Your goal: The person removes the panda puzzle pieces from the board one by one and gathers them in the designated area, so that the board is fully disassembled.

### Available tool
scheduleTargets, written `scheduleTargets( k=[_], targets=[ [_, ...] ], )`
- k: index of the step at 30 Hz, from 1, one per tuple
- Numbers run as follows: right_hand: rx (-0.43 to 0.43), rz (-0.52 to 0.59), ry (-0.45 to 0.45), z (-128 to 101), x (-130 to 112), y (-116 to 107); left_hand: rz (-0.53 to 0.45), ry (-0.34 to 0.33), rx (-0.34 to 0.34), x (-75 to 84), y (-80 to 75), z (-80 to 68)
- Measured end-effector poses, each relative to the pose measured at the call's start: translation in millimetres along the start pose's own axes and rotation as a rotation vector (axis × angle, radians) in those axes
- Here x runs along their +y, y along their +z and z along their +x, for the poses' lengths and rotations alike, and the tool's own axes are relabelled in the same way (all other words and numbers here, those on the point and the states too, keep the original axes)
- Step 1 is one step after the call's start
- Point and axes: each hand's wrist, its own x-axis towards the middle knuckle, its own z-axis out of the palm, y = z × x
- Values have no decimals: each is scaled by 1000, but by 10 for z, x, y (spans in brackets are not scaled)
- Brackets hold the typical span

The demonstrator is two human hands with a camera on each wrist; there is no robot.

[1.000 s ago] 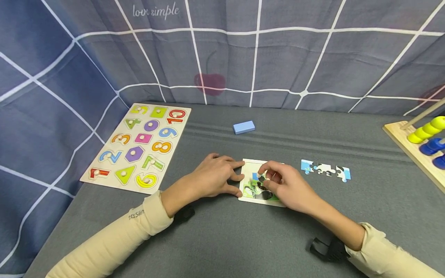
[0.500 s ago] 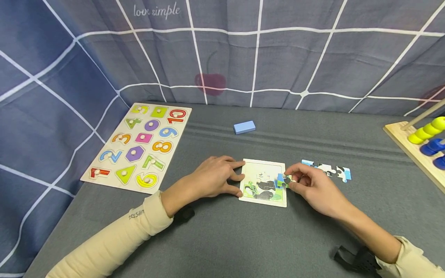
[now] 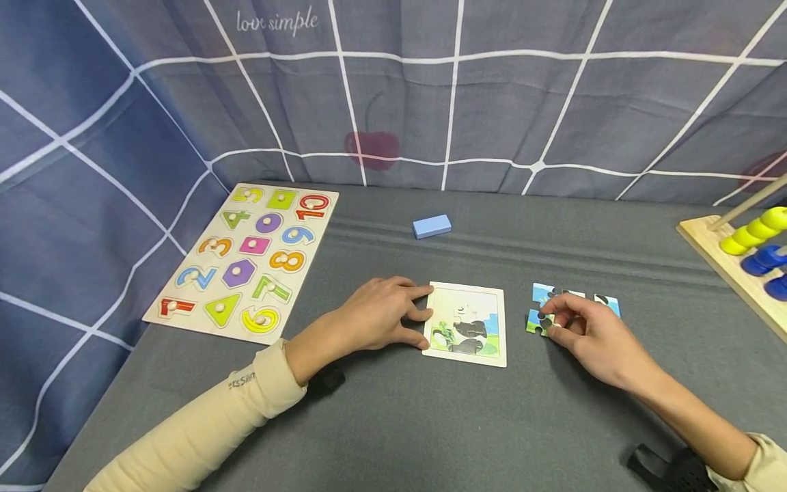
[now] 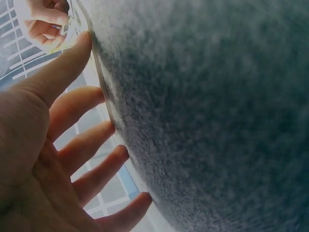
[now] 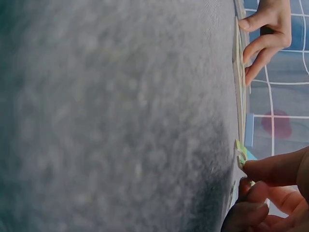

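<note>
Left hand [image 3: 384, 313]: lies flat on the grey tabletop [image 3: 430, 424], fingers spread and relaxed, gripping nothing. Its fingertips and thumb touch the left edge of the square puzzle tray [image 3: 467, 324]. The left wrist view confirms straight, splayed fingers [image 4: 82, 145] against the tray's edge.

Right hand [image 3: 593, 331]: rests on the tabletop to the right of the tray, apart from it. Fingers are curled; thumb and forefinger pinch a blue and green jigsaw piece [image 3: 536, 321] at the tabletop surface. The right wrist view shows the piece [image 5: 241, 153] caught at the fingertips [image 5: 270, 169].

Puzzle tray: flat on the tabletop between the two hands, holding a partly filled picture in green, black and white.

Loose pieces [image 3: 605, 303]: a short row of blue and white pieces just behind the right hand, partly hidden by it; the pinched piece sits just in front of the row's left end.

Surroundings: a number and shape peg board [image 3: 249, 256] at the left, a blue block [image 3: 432, 225] behind the tray, a wooden bead frame [image 3: 747, 256] at the right edge, a checked blue cloth backdrop [image 3: 492, 96].
</note>
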Motion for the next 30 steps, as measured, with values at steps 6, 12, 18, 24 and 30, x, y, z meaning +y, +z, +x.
scheduleTargets(
  k=[6, 12, 18, 24, 30],
  targets=[
    [-18, -100, 22, 8, 16, -21, -3, -2, 2, 11, -8, -6],
    [-47, -162, 35, 10, -7, -23, -8, -20, -6, 18, -4, -10],
    [-15, -168, 2, 3, 5, -19, -21, -31, -5, 15, 3, -15],
    [-4, -166, -21, 4, 24, -25, -36, -34, -4, 11, 13, -21],
    [-17, -165, -13, -1, 34, -34, -38, -36, -3, 8, 24, -23]
  ],
)
